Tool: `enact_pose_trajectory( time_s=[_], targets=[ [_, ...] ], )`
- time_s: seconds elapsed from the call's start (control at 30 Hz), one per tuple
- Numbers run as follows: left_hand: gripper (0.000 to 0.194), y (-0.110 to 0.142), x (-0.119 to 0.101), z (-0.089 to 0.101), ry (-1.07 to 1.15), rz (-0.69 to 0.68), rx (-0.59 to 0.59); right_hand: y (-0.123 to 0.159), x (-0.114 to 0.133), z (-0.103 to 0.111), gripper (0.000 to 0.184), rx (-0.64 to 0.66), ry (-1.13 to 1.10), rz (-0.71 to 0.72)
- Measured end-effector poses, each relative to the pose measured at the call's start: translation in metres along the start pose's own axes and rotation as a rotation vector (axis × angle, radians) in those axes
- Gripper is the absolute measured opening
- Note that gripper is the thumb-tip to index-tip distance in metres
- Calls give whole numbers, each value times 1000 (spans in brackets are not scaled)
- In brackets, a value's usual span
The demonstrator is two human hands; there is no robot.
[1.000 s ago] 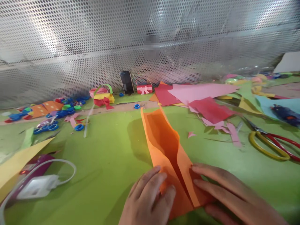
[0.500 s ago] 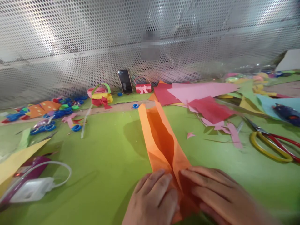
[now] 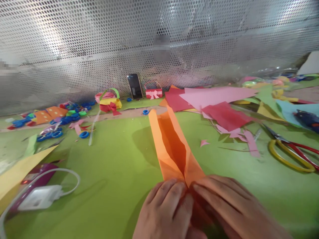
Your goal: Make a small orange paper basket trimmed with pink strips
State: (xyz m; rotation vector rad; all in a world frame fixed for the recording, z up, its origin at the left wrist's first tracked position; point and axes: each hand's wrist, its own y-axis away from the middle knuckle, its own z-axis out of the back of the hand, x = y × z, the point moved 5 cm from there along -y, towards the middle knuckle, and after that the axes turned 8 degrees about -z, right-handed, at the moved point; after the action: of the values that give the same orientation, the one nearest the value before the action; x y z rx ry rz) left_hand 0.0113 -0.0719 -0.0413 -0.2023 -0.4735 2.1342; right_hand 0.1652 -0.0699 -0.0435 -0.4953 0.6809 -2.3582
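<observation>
A long sheet of orange paper (image 3: 174,149) lies on the green work surface (image 3: 107,186), with its two side edges folded in towards the middle. At the far end the folds stand partly raised with a gap between them; close to my fingers they come together. My left hand (image 3: 165,209) holds the left fold with bent fingers. Opposite it, my right hand (image 3: 231,204) presses the right fold, its fingers lying close together along the paper. Both thumbs and the near end of the sheet are mostly hidden under my hands.
To the right lie scissors (image 3: 290,154) with yellow and red handles, plus red paper (image 3: 225,116) and pink scraps. At left are a white charger (image 3: 41,198) with its cable and a purple box. A phone (image 3: 135,86) and small paper baskets stand before the perforated metal wall.
My fingertips have come slightly closer together, and the folds now nearly meet beside them. The whole view has shifted a little, with things appearing slightly further right.
</observation>
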Motion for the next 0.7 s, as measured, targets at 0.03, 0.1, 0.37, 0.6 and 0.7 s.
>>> enact_pose_trajectory(
  time_s=[0.03,0.1,0.37,0.6,0.7],
  targets=[
    [39,2,-1,0,-18,-18,9,4,0,0,33,-22,-16,-14],
    [35,7,-4,0,-66,-37,11,14,0,-3,31,-81,-47,-54],
    [27,16,-25,-6,-239,83,-225,48,7,-22,32,-54,93,-12],
    [37,10,-26,-20,-282,197,-654,16,4,-9,45,86,250,186],
    [39,9,-25,-22,-271,114,-506,3,5,-12,46,114,325,157]
  ],
)
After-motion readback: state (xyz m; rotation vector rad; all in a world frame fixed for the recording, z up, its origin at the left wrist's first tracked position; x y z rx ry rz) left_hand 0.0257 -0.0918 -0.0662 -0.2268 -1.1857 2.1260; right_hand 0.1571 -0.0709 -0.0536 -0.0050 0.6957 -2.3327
